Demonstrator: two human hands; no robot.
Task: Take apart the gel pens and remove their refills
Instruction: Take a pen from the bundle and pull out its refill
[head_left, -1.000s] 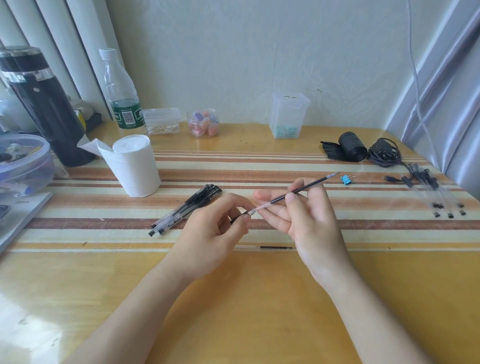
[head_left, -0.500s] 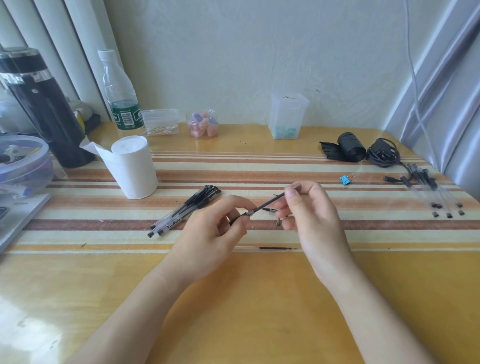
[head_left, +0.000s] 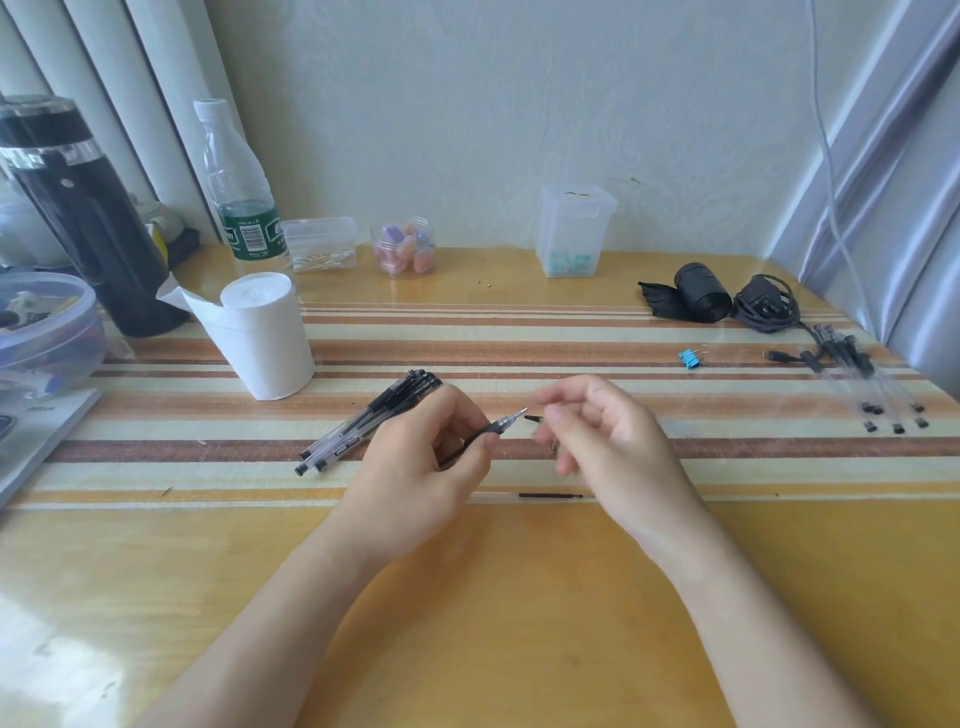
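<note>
Two hands hang over the striped table (head_left: 519, 597), and they have pulled apart since half a second ago. The left hand (head_left: 415, 467) pinches a refill (head_left: 488, 430), tip up to the right. The right hand (head_left: 608, 441), blurry, curls loosely beside a small black piece (head_left: 532, 418). Behind lies a bundle of pens (head_left: 374, 421).

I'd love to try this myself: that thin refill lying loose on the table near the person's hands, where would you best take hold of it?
Probably at the dark middle stretch of the loose refill. It lies flat along the stripes on the table, too thin to grasp around, so pinch it from above with thumb and forefinger across its width. Coming from the near edge keeps clear of the right hand above it.
</note>
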